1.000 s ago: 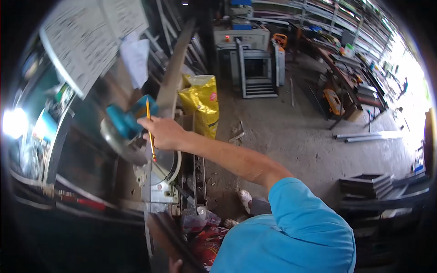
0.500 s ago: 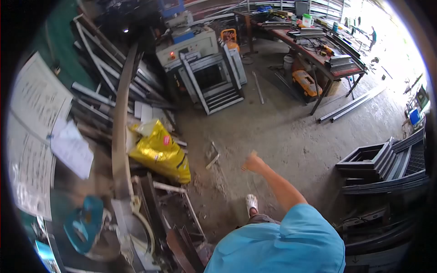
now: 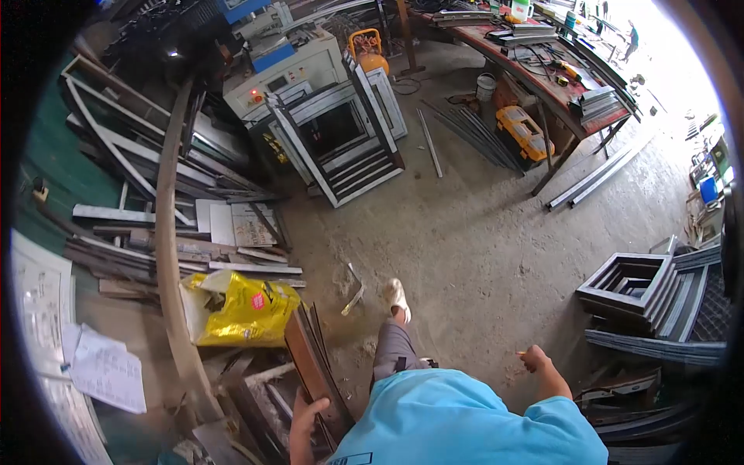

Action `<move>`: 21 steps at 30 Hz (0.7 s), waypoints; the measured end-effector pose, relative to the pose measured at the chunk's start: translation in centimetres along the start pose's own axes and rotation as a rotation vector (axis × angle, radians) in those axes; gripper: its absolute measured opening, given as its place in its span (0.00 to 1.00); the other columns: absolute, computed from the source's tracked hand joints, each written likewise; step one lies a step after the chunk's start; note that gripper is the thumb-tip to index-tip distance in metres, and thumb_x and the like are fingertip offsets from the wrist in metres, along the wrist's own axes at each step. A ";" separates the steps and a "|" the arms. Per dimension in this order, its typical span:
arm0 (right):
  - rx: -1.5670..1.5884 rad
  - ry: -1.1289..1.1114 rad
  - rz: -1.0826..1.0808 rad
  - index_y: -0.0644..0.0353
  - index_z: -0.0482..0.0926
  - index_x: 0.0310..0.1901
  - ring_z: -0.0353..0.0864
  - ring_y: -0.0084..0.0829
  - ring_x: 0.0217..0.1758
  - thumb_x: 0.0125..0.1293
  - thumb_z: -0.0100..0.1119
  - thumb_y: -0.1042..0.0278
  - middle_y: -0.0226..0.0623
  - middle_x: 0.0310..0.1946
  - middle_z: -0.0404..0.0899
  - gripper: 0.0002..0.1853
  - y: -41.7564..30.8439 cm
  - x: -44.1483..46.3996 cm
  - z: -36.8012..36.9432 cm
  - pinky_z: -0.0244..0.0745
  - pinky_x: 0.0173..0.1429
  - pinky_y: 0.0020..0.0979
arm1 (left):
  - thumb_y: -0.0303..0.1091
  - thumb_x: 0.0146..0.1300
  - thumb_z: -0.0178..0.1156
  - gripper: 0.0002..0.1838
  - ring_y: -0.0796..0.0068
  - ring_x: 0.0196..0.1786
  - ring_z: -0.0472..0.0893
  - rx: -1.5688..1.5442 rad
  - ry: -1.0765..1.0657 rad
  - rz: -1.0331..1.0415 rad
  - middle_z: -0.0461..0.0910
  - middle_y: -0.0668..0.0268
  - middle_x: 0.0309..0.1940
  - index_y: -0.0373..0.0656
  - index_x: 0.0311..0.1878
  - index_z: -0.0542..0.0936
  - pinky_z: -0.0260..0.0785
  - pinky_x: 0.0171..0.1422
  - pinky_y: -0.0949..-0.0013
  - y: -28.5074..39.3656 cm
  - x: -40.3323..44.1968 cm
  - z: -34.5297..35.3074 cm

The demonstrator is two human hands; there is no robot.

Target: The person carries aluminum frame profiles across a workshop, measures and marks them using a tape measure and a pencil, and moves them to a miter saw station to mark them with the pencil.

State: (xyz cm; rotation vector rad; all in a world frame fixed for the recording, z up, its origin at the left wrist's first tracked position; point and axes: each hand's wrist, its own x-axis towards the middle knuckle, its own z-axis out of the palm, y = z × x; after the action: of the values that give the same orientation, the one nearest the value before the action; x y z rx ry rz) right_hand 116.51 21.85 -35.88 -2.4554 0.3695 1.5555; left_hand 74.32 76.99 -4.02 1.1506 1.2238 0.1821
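Note:
My left hand [image 3: 308, 415] is closed around a long brown profile [image 3: 316, 372], low in the view and left of my blue shirt. The profile slants up and away, with its far end near a yellow bag [image 3: 244, 310]. My right hand [image 3: 533, 359] hangs out to the right of my body, over the concrete floor. Its fingers are closed, and the short orange tip of a pencil [image 3: 521, 353] sticks out of them; the rest of the pencil is hidden.
Profiles [image 3: 139, 167] lean and lie at the left, beside a long beam [image 3: 169, 232]. Frames [image 3: 341, 132] stand by a machine [image 3: 283, 77]. A red workbench [image 3: 504, 43] and an orange toolbox [image 3: 523, 133] are at the upper right. More frames [image 3: 629, 279] are stacked right. A distant person [image 3: 632, 39] stands outside.
The view has turned away from the blue-green saw. My right hand, with the pencil, has swung from the saw to my right side. The brown profile and my left hand now show more fully.

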 end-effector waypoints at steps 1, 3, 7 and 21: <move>0.009 0.049 -0.075 0.67 0.83 0.35 0.78 0.36 0.18 0.72 0.66 0.60 0.42 0.20 0.79 0.15 -3.3 -0.5 -1.0 0.76 0.23 0.37 | 0.40 0.42 0.81 0.56 0.56 0.64 0.77 -0.008 -0.053 0.027 0.74 0.50 0.64 0.30 0.73 0.62 0.70 0.68 0.59 1.8 3.2 0.9; 0.136 0.110 -0.169 0.66 0.83 0.37 0.80 0.33 0.20 0.72 0.66 0.61 0.40 0.23 0.81 0.14 -13.1 -4.6 -3.9 0.76 0.23 0.37 | 0.39 0.41 0.81 0.56 0.57 0.66 0.77 -0.014 -0.159 0.082 0.74 0.50 0.65 0.30 0.73 0.63 0.69 0.69 0.59 5.2 10.1 2.2; 0.233 0.238 -0.352 0.68 0.85 0.46 0.86 0.33 0.27 0.66 0.60 0.70 0.43 0.28 0.85 0.12 -26.6 -3.9 -5.9 0.79 0.28 0.41 | 0.40 0.38 0.82 0.56 0.55 0.65 0.77 0.162 -0.147 0.184 0.76 0.51 0.62 0.32 0.71 0.65 0.68 0.71 0.59 14.2 20.8 6.5; 0.448 0.249 -0.291 0.66 0.87 0.45 0.86 0.33 0.28 0.66 0.67 0.61 0.43 0.27 0.85 0.14 -39.7 -0.8 -18.8 0.79 0.33 0.36 | 0.45 0.35 0.85 0.56 0.58 0.59 0.79 0.322 -0.470 0.262 0.77 0.51 0.57 0.30 0.66 0.66 0.71 0.66 0.60 45.2 44.8 30.4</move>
State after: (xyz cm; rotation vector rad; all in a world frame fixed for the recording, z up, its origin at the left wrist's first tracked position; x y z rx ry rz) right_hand 144.97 53.66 -25.48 -2.2248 0.3376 0.9344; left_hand 136.73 109.75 -1.30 1.5308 0.6973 -0.0928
